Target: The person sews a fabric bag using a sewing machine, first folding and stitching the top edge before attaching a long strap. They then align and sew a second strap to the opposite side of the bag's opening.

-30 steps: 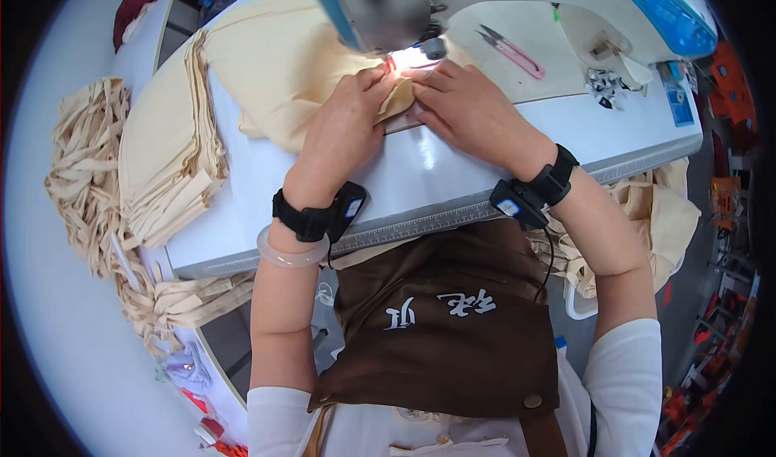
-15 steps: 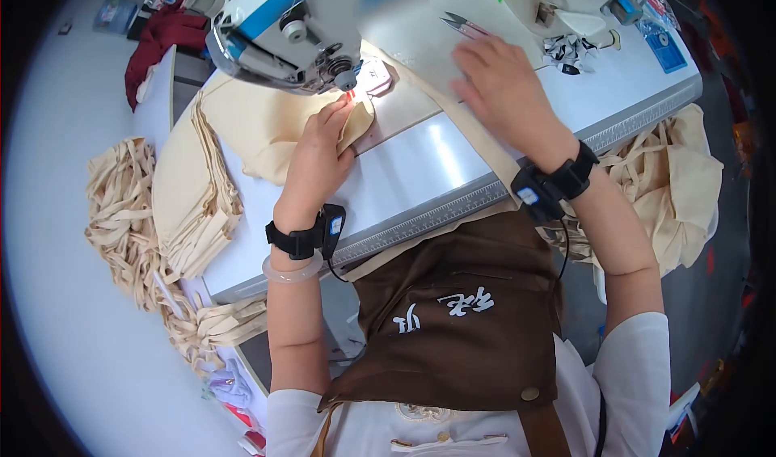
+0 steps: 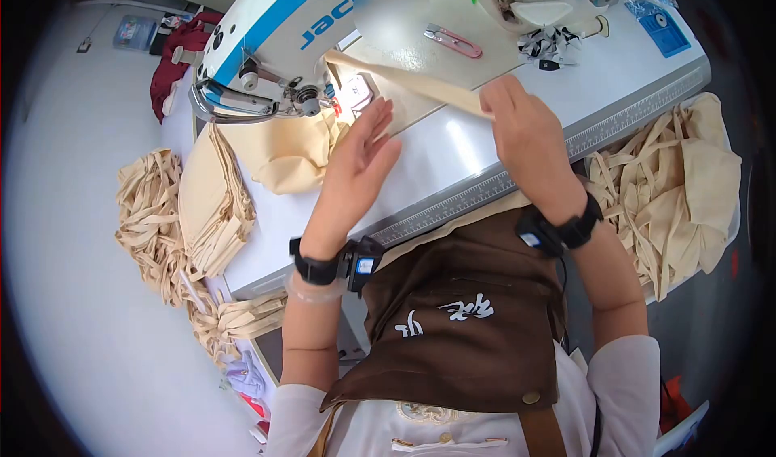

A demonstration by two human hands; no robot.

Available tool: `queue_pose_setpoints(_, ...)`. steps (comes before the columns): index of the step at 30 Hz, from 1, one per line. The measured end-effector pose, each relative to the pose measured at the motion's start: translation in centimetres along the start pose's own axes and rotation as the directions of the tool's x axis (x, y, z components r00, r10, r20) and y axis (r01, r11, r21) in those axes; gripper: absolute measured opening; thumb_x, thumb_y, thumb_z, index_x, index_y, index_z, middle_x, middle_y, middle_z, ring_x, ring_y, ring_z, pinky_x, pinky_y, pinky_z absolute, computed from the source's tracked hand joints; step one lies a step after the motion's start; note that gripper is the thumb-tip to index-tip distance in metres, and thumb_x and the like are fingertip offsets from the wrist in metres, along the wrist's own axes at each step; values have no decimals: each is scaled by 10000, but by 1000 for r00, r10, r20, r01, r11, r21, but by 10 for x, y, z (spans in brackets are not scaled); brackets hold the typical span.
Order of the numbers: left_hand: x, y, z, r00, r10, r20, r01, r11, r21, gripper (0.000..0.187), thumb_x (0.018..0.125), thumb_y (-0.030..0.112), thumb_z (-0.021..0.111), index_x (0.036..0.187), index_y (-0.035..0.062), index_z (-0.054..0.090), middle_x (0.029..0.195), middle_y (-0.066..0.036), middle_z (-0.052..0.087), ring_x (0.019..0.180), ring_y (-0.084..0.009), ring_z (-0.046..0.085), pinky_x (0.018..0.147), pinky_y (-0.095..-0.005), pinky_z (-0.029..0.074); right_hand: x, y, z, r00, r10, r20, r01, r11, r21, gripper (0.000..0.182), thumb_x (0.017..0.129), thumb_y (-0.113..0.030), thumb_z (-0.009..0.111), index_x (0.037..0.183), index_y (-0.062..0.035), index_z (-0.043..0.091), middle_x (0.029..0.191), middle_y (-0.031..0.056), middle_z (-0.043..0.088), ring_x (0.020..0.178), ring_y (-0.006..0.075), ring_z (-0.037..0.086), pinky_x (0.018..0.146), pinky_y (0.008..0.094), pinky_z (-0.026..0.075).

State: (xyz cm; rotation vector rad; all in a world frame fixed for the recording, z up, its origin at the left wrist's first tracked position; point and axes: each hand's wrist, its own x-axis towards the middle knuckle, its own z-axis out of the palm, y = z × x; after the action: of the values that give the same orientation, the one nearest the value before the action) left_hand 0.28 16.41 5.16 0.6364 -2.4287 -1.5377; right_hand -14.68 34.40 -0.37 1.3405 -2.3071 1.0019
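My right hand is closed on a cream fabric strap, which runs taut and slanting back to the sewing machine. My left hand is raised over the table's front part, fingers straight and thumb apart, with nothing in it. Just left of that hand, a cream fabric piece lies bunched under the machine's head, partly hidden by it. The lit needle area is beyond my left fingertips. Pink-handled thread snips rest on the machine bed behind the strap.
Stacked cream panels sit at the table's left, with bundled straps beside them. More cream pieces fill a container at right. A ruler strip lines the table's front edge. Black-and-white scraps and a blue item lie at back right.
My left hand has lifted off the fabric and moved right, fingers opening out. My right hand has come down and closed on the strap, pulling it taut. The snips now lie uncovered.
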Motion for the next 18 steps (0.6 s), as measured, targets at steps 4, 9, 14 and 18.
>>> queue_pose_setpoints(4,33,2,6,980,-179,88,198,811,-551,505,1055,222,539,1424,-99,416,1416,-235,541,1332,-291,537,1107,-401,454,-37,-8,-20,986,-139,92,131,987,95,198,839,-28,598,1025,-79,550,947,82,538,768,272,605,643,395,502)
queue_pose_setpoints(9,57,-5,18,923,-385,18,234,522,-820,463,1105,256,390,1442,-62,384,1440,-248,517,1393,-344,477,1140,-476,436,-94,-14,-23,978,-31,207,-70,885,460,227,876,-62,650,1087,-69,566,983,119,594,811,319,644,673,403,523)
queue_pose_setpoints(14,63,-31,8,964,-217,153,186,141,-972,441,1122,245,284,1434,-49,386,1513,-237,454,1411,-362,454,1154,-510,417,-128,-6,-30,849,277,450,-521,580,626,278,914,-144,716,1131,-58,566,868,152,678,751,357,681,627,421,524)
queue_pose_setpoints(18,65,-29,12,951,-274,143,196,175,-965,458,1122,265,284,1452,-44,361,1539,-224,428,1413,-357,454,1155,-505,419,-151,16,-35,868,225,443,-412,825,387,236,931,-124,686,1140,-54,602,807,141,671,690,341,671,584,421,501)
